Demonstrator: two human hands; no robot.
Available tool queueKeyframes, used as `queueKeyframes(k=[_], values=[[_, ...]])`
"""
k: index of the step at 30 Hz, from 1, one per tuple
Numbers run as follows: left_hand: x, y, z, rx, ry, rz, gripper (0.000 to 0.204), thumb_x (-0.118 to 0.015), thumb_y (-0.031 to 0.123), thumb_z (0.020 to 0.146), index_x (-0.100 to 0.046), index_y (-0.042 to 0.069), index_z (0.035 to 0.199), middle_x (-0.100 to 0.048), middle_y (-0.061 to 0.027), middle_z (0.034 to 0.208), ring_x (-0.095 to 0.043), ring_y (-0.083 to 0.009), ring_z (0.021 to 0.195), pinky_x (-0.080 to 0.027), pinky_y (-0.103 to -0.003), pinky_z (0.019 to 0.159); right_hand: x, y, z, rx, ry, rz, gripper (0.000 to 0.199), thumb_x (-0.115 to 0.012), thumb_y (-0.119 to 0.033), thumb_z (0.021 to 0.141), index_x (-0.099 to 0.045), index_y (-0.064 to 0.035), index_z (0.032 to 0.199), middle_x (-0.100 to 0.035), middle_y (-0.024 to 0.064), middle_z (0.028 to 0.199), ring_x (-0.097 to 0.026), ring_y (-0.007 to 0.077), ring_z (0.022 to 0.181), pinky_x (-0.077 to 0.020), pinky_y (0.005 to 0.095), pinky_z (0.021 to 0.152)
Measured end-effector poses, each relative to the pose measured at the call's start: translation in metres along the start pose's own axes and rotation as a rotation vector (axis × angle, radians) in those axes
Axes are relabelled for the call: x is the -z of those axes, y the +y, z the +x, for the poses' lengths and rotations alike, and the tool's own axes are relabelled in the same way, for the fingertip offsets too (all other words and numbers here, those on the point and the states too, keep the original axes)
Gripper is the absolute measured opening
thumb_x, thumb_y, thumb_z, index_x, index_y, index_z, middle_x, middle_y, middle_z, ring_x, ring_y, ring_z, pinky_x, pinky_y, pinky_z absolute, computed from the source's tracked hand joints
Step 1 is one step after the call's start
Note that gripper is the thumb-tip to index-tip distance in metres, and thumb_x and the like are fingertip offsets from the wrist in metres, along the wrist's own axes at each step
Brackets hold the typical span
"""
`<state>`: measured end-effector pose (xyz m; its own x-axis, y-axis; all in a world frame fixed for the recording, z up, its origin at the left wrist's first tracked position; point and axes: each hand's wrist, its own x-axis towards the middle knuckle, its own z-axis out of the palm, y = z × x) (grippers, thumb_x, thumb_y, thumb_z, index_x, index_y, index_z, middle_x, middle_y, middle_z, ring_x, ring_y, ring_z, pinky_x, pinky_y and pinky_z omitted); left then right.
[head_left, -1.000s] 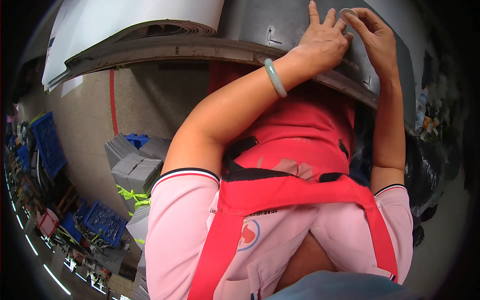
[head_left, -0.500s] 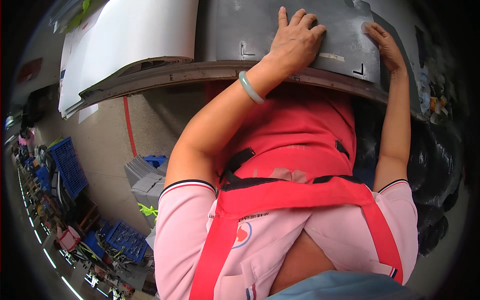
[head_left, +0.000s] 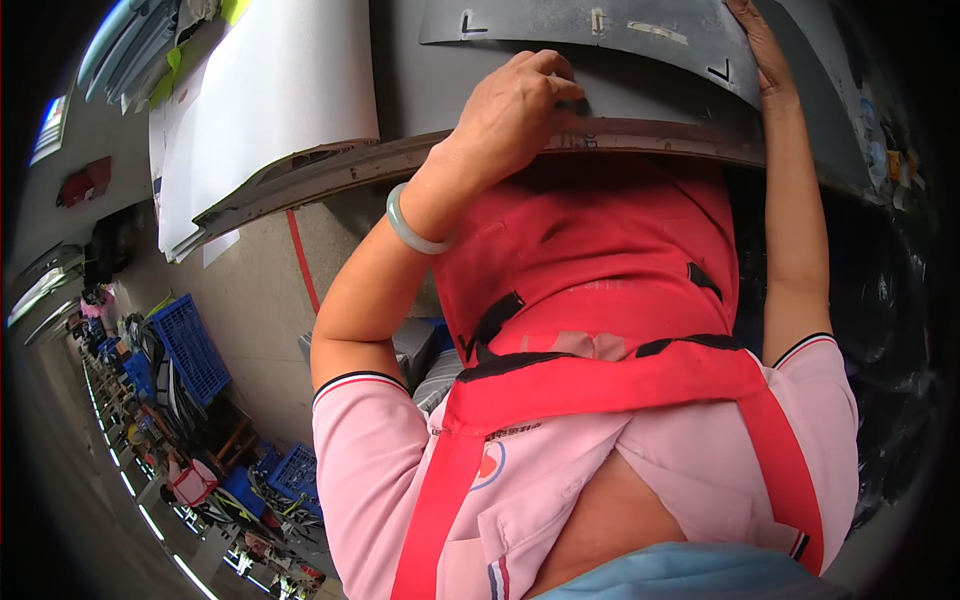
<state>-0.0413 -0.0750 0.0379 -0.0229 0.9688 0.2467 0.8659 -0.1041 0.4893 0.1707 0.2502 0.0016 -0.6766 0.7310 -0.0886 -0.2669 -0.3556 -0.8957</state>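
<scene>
A grey sheet (head_left: 555,22) with black corner marks and a strip of tape is raised and bowed at its near edge. My right hand (head_left: 762,52) grips its right edge; part of that hand is cut off by the picture's top. Below the raised edge lies a darker grey sheet or surface (head_left: 650,98). My left hand (head_left: 512,115), a pale green bangle on its wrist, is over this darker surface near the table's front edge. Its fingers are curled in, and anything between them is hidden.
A stack of large white sheets (head_left: 280,85) curls along the table's left side. The table's front edge (head_left: 690,142) runs close to my red apron. Blue crates (head_left: 190,345) stand on the floor at left, and dark plastic-wrapped items (head_left: 850,300) at right.
The grey sheet has moved away from me and its near edge has risen. My left hand has left its top and come nearer and leftward. My right hand has moved farther away.
</scene>
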Motion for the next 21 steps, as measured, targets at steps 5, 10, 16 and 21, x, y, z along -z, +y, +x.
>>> queueKeyframes(k=[5, 10, 16, 21], values=[[0.005, -0.003, 0.005, -0.073, -0.072, -0.007, 0.02, -0.073, 0.016, 0.087, -0.077, 0.006, 0.104, -0.068, -0.0072, 0.114, -0.066, -0.0298, 0.105, -0.055, -0.038, 0.09, 0.006, -0.003, -0.004, 0.006, 0.022, -0.102, 0.032, -0.071, -0.027, 0.099, -0.067, -0.0052, 0.122, -0.074, 0.0059, 0.107, -0.072, 0.0159, 0.091, -0.06, 0.0309, 0.082], [-0.009, 0.018, 0.008, -0.129, -0.061, 0.191, 0.03, -0.066, 0.01, 0.089, -0.072, 0.009, 0.117, -0.066, -0.0077, 0.114, -0.064, -0.0283, 0.105, -0.054, -0.038, 0.09, -0.011, -0.006, -0.013, -0.025, -0.016, -0.033, 0.034, -0.072, -0.028, 0.098, -0.067, -0.0049, 0.123, -0.074, 0.0066, 0.108, -0.072, 0.0164, 0.092, -0.06, 0.0313, 0.082], [-0.078, 0.081, 0.091, -0.398, -0.003, 0.188, 0.032, -0.067, 0.007, 0.082, -0.071, 0.012, 0.113, -0.065, -0.0075, 0.118, -0.065, -0.0269, 0.11, -0.056, -0.038, 0.085, 0.007, -0.029, -0.011, -0.024, 0.088, 0.045, 0.036, -0.074, -0.031, 0.097, -0.068, -0.0052, 0.121, -0.074, 0.0052, 0.106, -0.071, 0.0158, 0.089, -0.0591, 0.0305, 0.081], [-0.136, 0.125, 0.158, -0.44, 0.163, 0.17, 0.022, -0.068, 0.009, 0.082, -0.073, 0.008, 0.103, -0.073, -0.0142, 0.108, -0.071, -0.0323, 0.098, -0.058, -0.044, 0.084, 0.002, -0.054, -0.036, 0.034, 0.141, 0.126, 0.034, -0.076, -0.031, 0.095, -0.069, -0.0056, 0.118, -0.073, 0.0056, 0.105, -0.07, 0.0164, 0.089, -0.0585, 0.0312, 0.079]])
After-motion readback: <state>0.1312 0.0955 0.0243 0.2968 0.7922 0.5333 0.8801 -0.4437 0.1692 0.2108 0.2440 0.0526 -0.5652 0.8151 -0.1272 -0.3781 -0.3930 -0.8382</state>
